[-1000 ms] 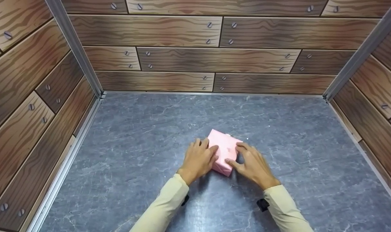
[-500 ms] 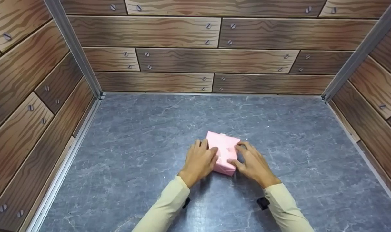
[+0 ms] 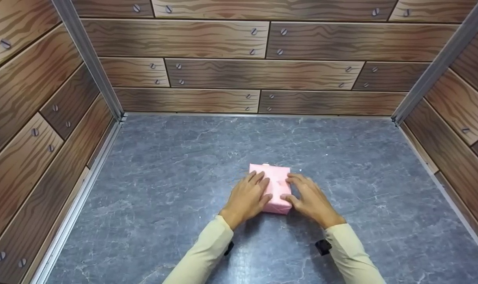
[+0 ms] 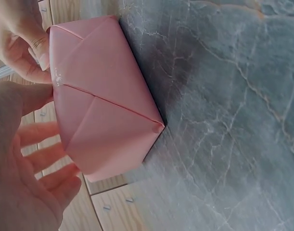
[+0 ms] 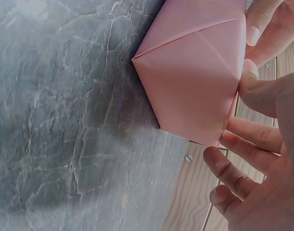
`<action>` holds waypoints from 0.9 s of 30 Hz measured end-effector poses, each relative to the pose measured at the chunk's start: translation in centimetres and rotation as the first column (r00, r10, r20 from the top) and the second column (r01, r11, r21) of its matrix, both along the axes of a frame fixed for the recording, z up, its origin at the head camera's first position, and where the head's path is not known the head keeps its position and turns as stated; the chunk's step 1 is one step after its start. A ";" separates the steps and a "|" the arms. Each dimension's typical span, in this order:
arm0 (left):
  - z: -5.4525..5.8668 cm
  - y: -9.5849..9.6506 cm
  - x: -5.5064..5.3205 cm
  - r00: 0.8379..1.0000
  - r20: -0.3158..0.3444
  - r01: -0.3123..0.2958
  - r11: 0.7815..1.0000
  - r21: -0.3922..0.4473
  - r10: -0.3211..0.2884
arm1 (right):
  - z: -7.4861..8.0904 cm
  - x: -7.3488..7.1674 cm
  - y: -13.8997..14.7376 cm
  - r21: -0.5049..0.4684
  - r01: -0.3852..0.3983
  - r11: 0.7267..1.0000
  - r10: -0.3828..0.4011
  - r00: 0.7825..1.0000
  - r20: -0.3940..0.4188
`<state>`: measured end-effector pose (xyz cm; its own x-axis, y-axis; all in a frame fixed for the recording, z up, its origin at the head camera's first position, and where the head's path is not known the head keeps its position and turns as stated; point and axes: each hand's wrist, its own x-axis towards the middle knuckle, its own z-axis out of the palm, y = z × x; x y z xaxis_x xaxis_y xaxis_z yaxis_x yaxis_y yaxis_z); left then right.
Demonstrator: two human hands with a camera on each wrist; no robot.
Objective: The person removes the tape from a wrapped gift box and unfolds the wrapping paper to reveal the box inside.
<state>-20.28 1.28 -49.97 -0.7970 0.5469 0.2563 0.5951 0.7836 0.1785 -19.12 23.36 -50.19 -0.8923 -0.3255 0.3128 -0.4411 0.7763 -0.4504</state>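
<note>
A pink paper-wrapped box (image 3: 276,173) sits on the grey marbled surface, its folded end flap (image 4: 108,91) facing the wrist cameras. My left hand (image 3: 247,195) rests on the box's left part, fingers and thumb spread over the top. At the right edge, my right hand (image 3: 312,201) touches the box with its fingers, while its thumb lies on the top near the front. The fingers of both hands look fairly straight and relaxed; in the right wrist view the right fingertips (image 5: 214,156) meet the box's edge. The underside of the box is hidden.
Wood-plank patterned walls (image 3: 215,73) enclose the surface at the back and both sides. Metal rails (image 3: 91,67) run along the corners. The grey surface (image 3: 164,157) extends around the box, with a few tiny white specks.
The box has turned counter-clockwise, so its back edge now runs nearly level. My left fingers have shifted further onto its top; the right hand has stayed almost in place.
</note>
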 end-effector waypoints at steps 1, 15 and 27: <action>0.0 0.0 0.0 1.000 0.021 0.006 1.000 0.005 -0.007 | 0.1 0.0 0.0 0.000 -0.002 1.000 0.002 1.000 0.009; 0.1 0.2 0.2 0.996 0.087 0.002 1.000 0.002 -0.002 | 0.5 -0.4 -1.4 -0.024 0.044 0.999 -0.045 0.998 -0.049; 0.2 0.3 0.0 0.993 0.109 0.046 0.999 0.010 -0.047 | -0.2 -0.9 -3.4 -0.018 0.210 0.978 -0.210 0.962 -0.177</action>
<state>-20.24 1.62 -49.73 -0.7943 0.5821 0.1739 0.6074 0.7540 0.2502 -19.99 20.00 -50.38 -0.8711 -0.1373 0.4716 -0.3408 0.8604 -0.3790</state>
